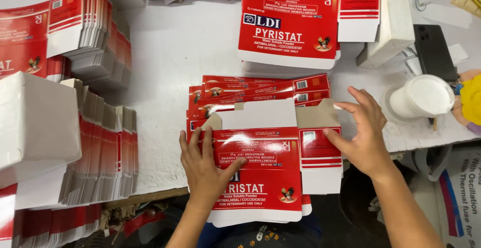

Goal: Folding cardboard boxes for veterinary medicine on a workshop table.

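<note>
Flat red carton blank (260, 175) overhangs the near bench (170, 52) edge, topping a fanned stack (250, 95). I see left hand (205, 170) spread flat on it; right hand (363, 132) open, fingertips touching its side flap (318, 147).

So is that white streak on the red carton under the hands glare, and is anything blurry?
Head view: yes, glare from overhead light streaks the glossy red carton between the left hand and right hand; focus is sharp there, and the stacks at the left edge bow slightly from lens distortion.
</note>
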